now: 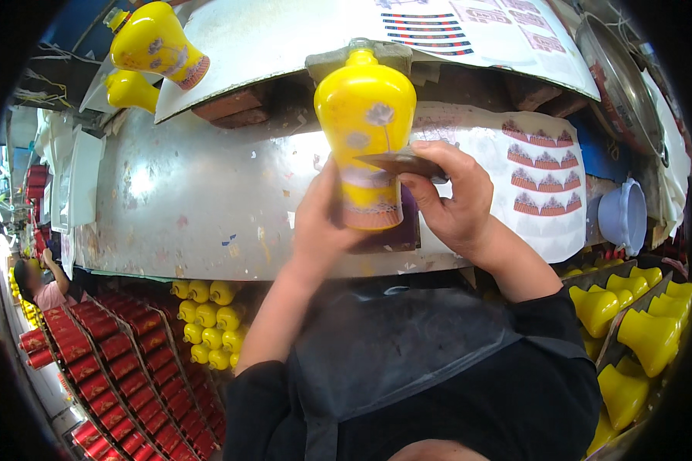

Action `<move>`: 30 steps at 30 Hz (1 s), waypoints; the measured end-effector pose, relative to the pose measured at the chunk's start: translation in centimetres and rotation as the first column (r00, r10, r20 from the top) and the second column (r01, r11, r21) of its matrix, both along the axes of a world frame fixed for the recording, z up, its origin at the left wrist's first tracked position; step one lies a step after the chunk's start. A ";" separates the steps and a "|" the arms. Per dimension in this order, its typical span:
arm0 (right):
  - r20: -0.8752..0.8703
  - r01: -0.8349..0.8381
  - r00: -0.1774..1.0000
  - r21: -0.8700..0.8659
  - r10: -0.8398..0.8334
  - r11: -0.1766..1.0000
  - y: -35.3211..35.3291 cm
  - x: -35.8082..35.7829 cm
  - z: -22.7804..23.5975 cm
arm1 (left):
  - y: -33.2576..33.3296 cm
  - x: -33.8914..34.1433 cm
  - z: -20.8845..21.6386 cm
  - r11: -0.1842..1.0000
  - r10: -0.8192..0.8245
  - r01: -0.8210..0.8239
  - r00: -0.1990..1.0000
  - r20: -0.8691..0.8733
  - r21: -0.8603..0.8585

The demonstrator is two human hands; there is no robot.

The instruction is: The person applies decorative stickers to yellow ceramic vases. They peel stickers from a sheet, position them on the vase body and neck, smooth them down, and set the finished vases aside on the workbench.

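Yellow bottle, the landmark, lies over the metal worktable in front of the person, neck pointing away, over a grey block. Grey flower motifs on its body; pale band lower down; brownish patterned band at the base.

Left hand: curled around the bottle's lower left side, holding it near the base. Right hand: thumb and fingers closed on a dark flat tool, its pointed end over the bottle's pale band; cannot tell whether the edge touches.

Right of the bottle: white sheet with four rows of curved decals; farther right, a lavender bucket. Beyond the bottle, to its right: dark strips on a white board. Beyond it, to its left: decorated yellow vessel, tilted. Left of the bottle, nearer the person: stacked red cylinders.
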State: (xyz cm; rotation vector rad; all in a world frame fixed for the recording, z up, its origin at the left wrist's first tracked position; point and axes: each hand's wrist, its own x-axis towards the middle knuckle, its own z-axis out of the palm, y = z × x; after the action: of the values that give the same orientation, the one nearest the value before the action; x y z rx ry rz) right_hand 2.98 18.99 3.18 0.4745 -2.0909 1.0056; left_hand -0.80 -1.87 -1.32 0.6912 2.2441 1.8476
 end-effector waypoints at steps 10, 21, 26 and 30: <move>0.204 0.010 0.977 0.231 -0.058 0.973 2.8 -4.1 5.2 | 1.8 -3.6 3.1 0.972 0.108 -0.203 0.839 -0.533 -0.122; 0.246 0.014 0.968 0.139 -0.048 0.990 3.2 -4.8 3.9 | 6.0 -7.5 3.9 0.954 0.281 -0.256 0.945 -0.170 0.153; 0.232 0.011 0.968 0.332 -0.093 0.943 2.6 -5.6 3.5 | 5.9 -7.2 3.4 0.927 0.209 -0.219 0.976 0.064 0.305; 0.224 -0.004 0.971 0.377 -0.088 0.926 2.4 -5.5 4.3 | 6.1 -7.3 3.6 0.954 0.236 -0.216 0.969 -0.079 0.206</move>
State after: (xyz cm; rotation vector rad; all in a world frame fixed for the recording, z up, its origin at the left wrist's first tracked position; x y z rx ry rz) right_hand -2.51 21.35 7.48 0.5143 -2.5160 0.6584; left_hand -8.08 4.19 2.23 0.5902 2.3104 2.2130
